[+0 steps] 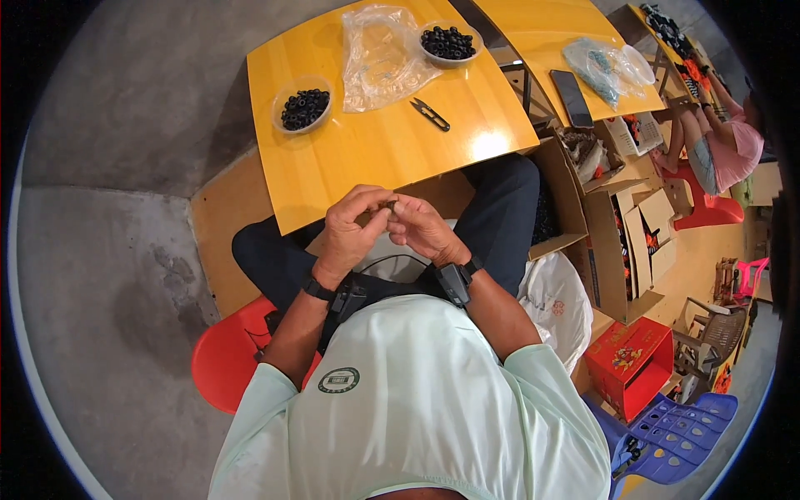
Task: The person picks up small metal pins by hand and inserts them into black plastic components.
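We see the left hand [354, 228] and right hand [423, 227] closed at the fingertips, pinching one small dark piece [391, 205] between them, too small to identify, above the lap by the near edge of the yellow table [358, 158]. On the tabletop we log a left plastic bowl [277, 110] and right plastic bowl [479, 42], both holding black ring-shaped parts [305, 109], a clear plastic bag [379, 71] between them, black thread snips [431, 115] nearby.
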A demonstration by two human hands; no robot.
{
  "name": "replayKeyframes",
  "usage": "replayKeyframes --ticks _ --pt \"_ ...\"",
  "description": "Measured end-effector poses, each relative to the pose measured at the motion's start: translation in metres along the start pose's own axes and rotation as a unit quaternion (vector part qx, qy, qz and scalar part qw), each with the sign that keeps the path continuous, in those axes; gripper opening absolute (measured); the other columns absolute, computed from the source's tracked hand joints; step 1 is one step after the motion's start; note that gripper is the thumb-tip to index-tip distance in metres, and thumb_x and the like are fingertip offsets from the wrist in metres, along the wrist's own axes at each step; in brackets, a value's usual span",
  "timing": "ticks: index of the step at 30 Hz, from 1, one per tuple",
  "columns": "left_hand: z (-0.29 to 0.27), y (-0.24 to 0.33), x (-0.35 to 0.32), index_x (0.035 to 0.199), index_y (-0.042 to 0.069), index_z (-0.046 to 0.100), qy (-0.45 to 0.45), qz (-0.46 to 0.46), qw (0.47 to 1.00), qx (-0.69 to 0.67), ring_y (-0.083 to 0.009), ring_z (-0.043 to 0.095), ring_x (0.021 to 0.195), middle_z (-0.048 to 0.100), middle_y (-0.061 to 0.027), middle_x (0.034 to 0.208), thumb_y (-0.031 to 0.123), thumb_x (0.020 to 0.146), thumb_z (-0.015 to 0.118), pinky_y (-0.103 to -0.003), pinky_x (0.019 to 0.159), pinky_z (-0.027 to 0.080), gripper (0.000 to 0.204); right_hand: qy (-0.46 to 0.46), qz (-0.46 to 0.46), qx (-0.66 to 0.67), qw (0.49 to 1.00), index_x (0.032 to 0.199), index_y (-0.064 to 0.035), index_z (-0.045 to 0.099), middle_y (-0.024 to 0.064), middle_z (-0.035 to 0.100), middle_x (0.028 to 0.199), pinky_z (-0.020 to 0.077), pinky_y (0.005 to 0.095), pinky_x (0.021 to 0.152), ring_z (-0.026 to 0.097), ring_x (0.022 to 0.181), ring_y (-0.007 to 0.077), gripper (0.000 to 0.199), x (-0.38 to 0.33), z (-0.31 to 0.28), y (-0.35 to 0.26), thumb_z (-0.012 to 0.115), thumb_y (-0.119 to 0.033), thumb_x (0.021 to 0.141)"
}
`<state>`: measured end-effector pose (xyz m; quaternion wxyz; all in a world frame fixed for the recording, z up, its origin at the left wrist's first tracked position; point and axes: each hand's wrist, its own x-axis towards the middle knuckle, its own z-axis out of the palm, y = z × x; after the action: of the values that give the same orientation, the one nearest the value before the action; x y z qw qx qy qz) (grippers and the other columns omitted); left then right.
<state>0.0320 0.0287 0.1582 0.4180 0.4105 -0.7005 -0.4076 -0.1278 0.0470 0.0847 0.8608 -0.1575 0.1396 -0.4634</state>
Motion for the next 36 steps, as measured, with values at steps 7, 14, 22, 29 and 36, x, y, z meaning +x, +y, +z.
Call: replayKeyframes --ticks 7,14,22,29,36 --pt "-0.005 0.0 0.001 0.1 0.0 0.071 -0.013 0.029 0.998 0.054 -0.0143 0.061 0.079 0.062 -0.007 0.095 0.0 0.08 0.072 -0.025 0.071 0.05 0.02 0.001 -0.015 -0.031 0.999 0.116 -0.001 0.058 -0.0014 0.056 0.09 0.0409 0.0192 0.057 0.044 0.07 0.0047 0.032 -0.001 0.004 -0.001 0.061 -0.026 0.097" --pt "-0.009 -0.001 -0.001 0.098 0.0 0.071 -0.004 0.023 0.998 0.056 -0.0138 0.061 0.079 0.061 -0.0063 0.092 -0.002 0.08 0.071 -0.025 0.069 0.05 0.019 0.014 -0.009 -0.021 1.0 0.114 -0.0029 0.064 -0.0025 0.058 0.081 0.044 0.0198 0.058 0.051 0.068 0.0051 0.027 0.0 0.002 0.001 0.062 -0.024 0.097" --pt "-0.01 0.002 -0.001 0.097 0.0 0.07 -0.017 -0.017 0.999 0.026 -0.0085 0.057 0.074 0.057 -0.0031 0.089 -0.004 0.079 0.067 -0.02 0.063 0.046 0.018 0.025 0.0 -0.028 0.999 0.116 -0.002 0.064 -0.0019 0.058 0.081 0.0447 0.0202 0.058 0.053 0.069 0.0058 0.03 -0.001 0.002 0.003 0.062 -0.025 0.097" --pt "-0.01 0.007 0.0 0.093 0.003 0.071 -0.015 -0.036 0.999 0.026 -0.0073 0.055 0.067 0.058 -0.0029 0.085 -0.002 0.077 0.07 -0.021 0.056 0.043 0.016 0.014 0.0 -0.038 0.999 0.115 -0.0017 0.064 -0.0016 0.058 0.084 0.0439 0.0212 0.059 0.052 0.072 0.0061 0.031 -0.002 0.0 0.003 0.063 -0.027 0.097" --pt "-0.012 0.012 0.004 0.099 0.002 0.072 -0.053 0.017 0.993 0.107 -0.0075 0.053 0.065 0.058 -0.0021 0.081 -0.004 0.078 0.07 -0.021 0.055 0.041 0.022 0.006 -0.008 -0.022 1.0 0.117 -0.001 0.062 -0.0014 0.059 0.089 0.0421 0.0203 0.06 0.05 0.073 0.0054 0.034 -0.002 0.002 0.004 0.062 -0.028 0.097"
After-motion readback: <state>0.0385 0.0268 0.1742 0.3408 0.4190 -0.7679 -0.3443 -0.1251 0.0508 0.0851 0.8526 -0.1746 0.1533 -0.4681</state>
